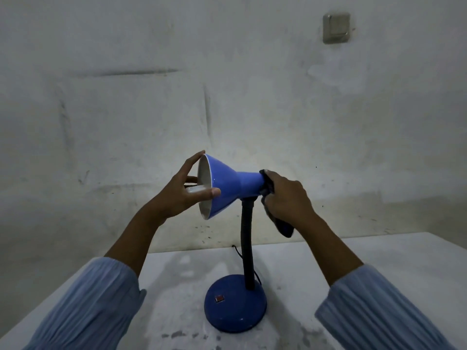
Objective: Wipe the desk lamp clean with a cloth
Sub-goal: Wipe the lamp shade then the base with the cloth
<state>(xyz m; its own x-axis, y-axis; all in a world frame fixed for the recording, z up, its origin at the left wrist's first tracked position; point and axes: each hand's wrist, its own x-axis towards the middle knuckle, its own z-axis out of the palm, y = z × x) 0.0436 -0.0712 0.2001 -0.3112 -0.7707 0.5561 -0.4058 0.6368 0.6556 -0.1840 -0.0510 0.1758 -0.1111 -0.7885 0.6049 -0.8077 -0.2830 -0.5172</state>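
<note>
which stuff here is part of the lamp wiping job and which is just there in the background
Part of the job:
desk lamp, its blue shade steadied at the rim by the left hand
dark cloth gripped by the right hand at the narrow end of the shade

Just there:
wall switch
white table under the lamp

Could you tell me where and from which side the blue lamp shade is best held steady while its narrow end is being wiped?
Probably at the wide rim of the lamp shade, from its open left side. The mouth faces left, so the left hand spans it, fingertip on top, thumb on the lower edge. That leaves the narrow neck free for the right hand with the dark cloth.
</note>
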